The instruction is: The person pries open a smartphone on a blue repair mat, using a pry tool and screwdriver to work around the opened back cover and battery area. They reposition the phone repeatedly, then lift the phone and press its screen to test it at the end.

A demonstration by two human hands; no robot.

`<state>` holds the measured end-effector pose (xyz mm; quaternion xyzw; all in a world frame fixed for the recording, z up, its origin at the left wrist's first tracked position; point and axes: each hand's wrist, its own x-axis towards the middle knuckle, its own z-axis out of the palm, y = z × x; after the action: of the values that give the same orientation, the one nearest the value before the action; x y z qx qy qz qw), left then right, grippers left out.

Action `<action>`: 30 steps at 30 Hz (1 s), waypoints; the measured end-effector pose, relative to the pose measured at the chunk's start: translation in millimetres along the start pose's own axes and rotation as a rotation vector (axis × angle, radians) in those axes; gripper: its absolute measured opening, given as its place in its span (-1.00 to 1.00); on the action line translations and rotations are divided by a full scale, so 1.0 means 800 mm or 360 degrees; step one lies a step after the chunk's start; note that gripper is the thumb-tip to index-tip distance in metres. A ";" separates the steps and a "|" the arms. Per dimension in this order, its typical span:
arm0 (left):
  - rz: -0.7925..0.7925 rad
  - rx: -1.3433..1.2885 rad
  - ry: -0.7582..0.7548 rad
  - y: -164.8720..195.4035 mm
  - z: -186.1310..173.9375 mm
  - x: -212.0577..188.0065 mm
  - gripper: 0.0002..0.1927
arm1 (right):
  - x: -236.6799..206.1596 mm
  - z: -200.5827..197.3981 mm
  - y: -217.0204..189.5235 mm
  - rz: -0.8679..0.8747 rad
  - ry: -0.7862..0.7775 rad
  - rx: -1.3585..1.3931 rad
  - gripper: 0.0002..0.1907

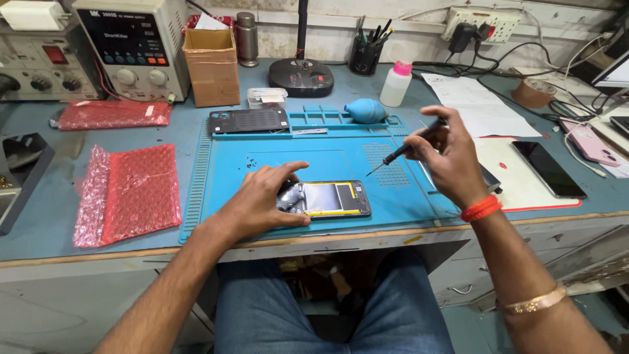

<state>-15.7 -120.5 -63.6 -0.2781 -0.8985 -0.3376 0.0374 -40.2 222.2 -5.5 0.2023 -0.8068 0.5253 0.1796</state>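
Bench: we sit at a grey-blue workbench [39, 216], with our knees in blue jeans showing beneath its front edge.
Power supply: we see a pale bench unit with knobs [131, 46] standing at the back left, next to a brown cardboard box [211, 65].
Mat: we work over a blue repair mat [341, 160] with ridged sides and small trays along its far edge.
Red wraps: we note two red bubble-wrap pouches, the larger [128, 193] just left of the mat, the smaller [114, 113] behind it.
Opened phone: we have a phone with its back off [331, 198] lying flat near the mat's front edge, a yellow-bordered battery showing.
Back cover: we see a dark cover panel [249, 120] resting on the mat's far left corner.
Left hand: our left hand [265, 196] rests on the phone's left end, fingers curled over it, thumb against the near edge.
Right hand: our right hand [449, 154] hovers above the mat's right side, fingers pinched around a screwdriver.
Screwdriver: we hold the thin black screwdriver [406, 149] tilted, its tip pointing down-left, clear of the phone.
Blower: we spot a blue rubber air blower [365, 111] on the mat's far edge.
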 end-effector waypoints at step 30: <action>-0.0168 -0.0142 -0.0174 -0.028 -0.031 -0.007 0.28 | 0.092 0.034 -0.095 0.0562 -0.0945 -0.1531 -0.59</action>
<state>-25.4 -152.7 -59.1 -0.2496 -0.8966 -0.3633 -0.0420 -66.4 159.4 79.9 0.0992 -0.9915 0.0434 -0.0723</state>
